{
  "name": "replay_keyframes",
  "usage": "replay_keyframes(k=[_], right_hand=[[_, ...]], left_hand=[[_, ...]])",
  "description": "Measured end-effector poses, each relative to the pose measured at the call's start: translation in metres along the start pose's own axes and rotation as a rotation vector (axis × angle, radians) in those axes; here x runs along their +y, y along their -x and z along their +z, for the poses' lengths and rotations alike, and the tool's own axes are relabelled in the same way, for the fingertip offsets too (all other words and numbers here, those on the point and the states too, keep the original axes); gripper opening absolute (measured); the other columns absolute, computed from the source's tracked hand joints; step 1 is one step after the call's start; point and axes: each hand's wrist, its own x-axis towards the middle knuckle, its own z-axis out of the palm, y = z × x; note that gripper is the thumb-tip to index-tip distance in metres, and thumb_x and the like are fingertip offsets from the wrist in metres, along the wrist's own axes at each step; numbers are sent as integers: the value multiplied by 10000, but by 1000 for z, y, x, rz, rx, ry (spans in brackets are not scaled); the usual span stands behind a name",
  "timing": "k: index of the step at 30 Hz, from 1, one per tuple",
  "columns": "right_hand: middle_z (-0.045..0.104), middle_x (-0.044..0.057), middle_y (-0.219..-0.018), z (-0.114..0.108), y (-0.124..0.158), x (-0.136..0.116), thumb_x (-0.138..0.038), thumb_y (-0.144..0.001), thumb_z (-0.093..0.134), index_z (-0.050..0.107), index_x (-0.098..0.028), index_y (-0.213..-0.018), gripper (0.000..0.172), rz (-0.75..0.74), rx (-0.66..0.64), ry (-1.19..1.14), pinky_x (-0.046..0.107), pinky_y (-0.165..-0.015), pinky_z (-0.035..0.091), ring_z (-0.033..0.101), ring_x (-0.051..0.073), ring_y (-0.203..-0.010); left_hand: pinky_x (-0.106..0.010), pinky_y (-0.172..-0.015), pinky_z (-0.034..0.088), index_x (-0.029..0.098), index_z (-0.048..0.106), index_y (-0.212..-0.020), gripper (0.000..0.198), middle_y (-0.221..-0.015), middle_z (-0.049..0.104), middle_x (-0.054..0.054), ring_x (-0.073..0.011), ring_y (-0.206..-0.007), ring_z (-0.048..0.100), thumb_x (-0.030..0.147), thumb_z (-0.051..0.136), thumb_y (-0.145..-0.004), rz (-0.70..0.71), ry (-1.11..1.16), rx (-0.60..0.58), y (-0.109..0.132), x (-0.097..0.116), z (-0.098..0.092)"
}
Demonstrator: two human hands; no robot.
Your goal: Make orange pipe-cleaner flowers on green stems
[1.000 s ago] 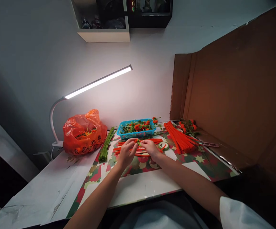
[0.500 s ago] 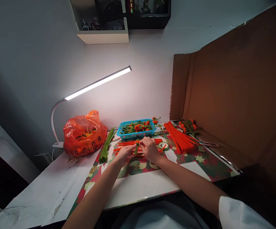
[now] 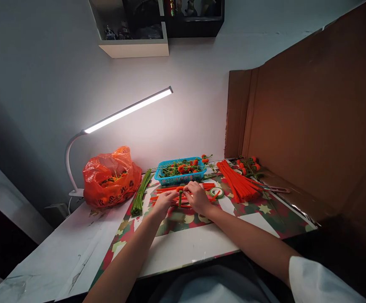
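Observation:
Between my two hands is a small pipe-cleaner flower point(image 3: 180, 190) with an orange head and a short green stem pointing down. My left hand point(image 3: 164, 203) pinches it from the left, and my right hand point(image 3: 198, 198) pinches it from the right. Fingertips partly hide the head. Loose orange pipe cleaners point(image 3: 208, 186) lie on the table under and behind the hands. Just right of my right hand lies a roll of green tape point(image 3: 217, 193).
A blue basket point(image 3: 170, 181) of orange flowers stands behind the hands. Green pipe cleaners point(image 3: 141, 193) and an orange plastic bag point(image 3: 110, 179) lie left. Right are an orange pipe-cleaner bundle point(image 3: 238, 183), finished flowers point(image 3: 247, 166) and a cardboard wall point(image 3: 303, 126). A lamp point(image 3: 129, 110) shines above.
The flower's orange head shows wider between my fingertips than before, and the fingers have shifted slightly around it. The whole view has moved a little; the other things stay in place.

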Motion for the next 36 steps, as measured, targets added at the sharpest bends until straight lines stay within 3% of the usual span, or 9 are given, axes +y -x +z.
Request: replay_keyframes(k=[4,7,11,16,22,27,31,33,36], right_hand=[[515,3,-671,11,-4,7,-188,-761,498,513,-174,-652,111,280,6,-373,250,-585,326,455,135,-644],[451,-30,-582,16,-6,12,-222,-719,516,493,-171,-615,118,531,-88,-671,225,-526,300,404,106,-558],[426,-52,-534,14,-8,15,-251,-666,579,493,-166,-599,138,689,-231,-912,213,-500,259,359,79,-500],[290,-92,-447,7,-11,17,-213,-619,577,406,-179,-527,197,752,-314,-986,224,-456,124,191,50,-426],[251,-89,-462,3,-14,16,-158,-575,517,336,-188,-505,197,750,-353,-1053,226,-447,121,180,49,-431],[289,-78,-491,0,-15,16,-207,-588,553,377,-187,-531,186,761,-406,-1091,219,-447,188,221,55,-442],[373,-58,-535,-3,-15,12,-293,-637,612,499,-162,-600,178,655,-249,-952,214,-478,228,290,65,-487],[417,-42,-560,-4,-15,8,-331,-665,621,570,-153,-670,185,544,-108,-764,222,-497,260,343,84,-519],[471,-16,-591,-6,-13,3,-319,-716,594,614,-156,-703,165,373,27,-507,241,-516,299,389,108,-548]], left_hand=[[-352,-803,474,157,558,-584,150,-992,674,-97,-235,-912,622,252,618,-683,488,-349,57,8,4,7],[-398,-894,446,177,558,-631,124,-1096,646,-101,-241,-1017,599,205,561,-752,776,-631,39,13,10,8],[-365,-862,482,183,592,-730,127,-1059,654,-106,-231,-1060,590,169,496,-813,965,-846,-122,11,14,1],[-301,-778,508,180,585,-769,145,-1031,650,-90,-177,-918,626,146,463,-840,1071,-976,-150,6,15,-5],[-274,-751,506,179,567,-770,159,-1014,643,-88,-160,-897,623,133,440,-854,1101,-962,-171,12,21,-2],[-296,-792,494,184,595,-772,162,-1021,651,-91,-177,-938,614,162,455,-852,1065,-883,-179,13,22,1],[-285,-726,495,167,602,-708,124,-893,676,-77,-181,-811,636,265,589,-782,802,-578,-7,6,12,3],[-260,-617,486,155,612,-702,194,-745,675,-53,-169,-676,631,344,638,-734,608,-363,20,1,6,4],[-238,-577,461,143,642,-704,261,-672,669,-33,-155,-623,614,393,700,-657,445,-188,33,-2,3,6]])
